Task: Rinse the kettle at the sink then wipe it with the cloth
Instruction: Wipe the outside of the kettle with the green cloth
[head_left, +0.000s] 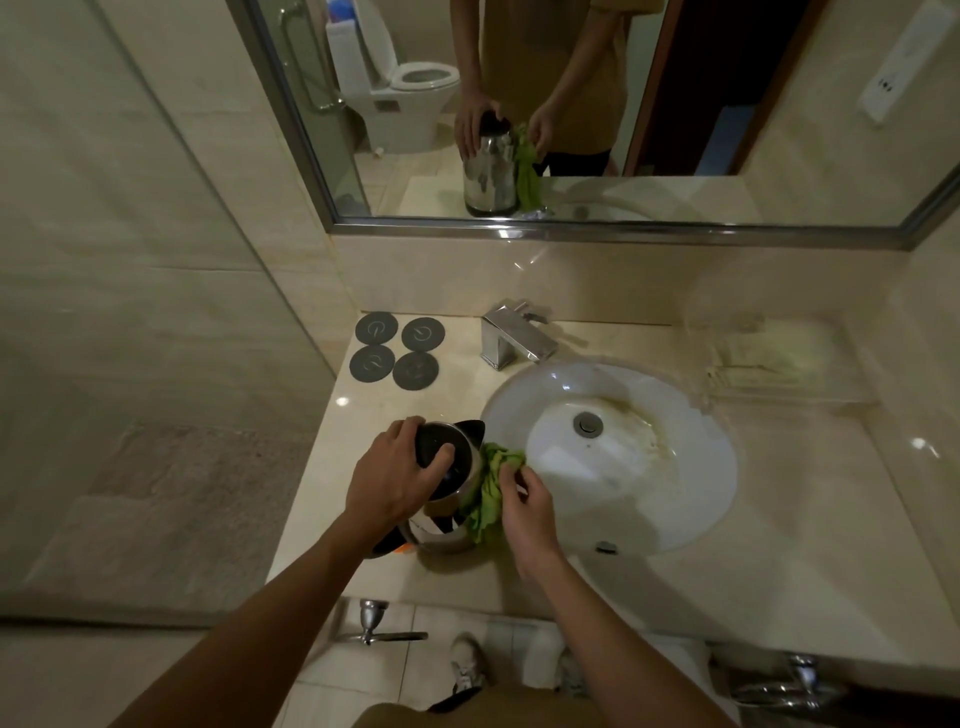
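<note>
Left hand (392, 480) clamps the kettle (447, 478) lid; right hand (524, 512) pinches the cloth (491, 488) against its side near the counter (363, 410) front edge. Wiping underway; next, turn the kettle.

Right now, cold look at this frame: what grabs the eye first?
The green cloth, pinched by the right hand against the side of the steel kettle, which stands on the counter left of the sink. The left hand grips the kettle's black lid from above. Behind, the mirror repeats the scene, and four dark round coasters sit left of the tap.
</note>
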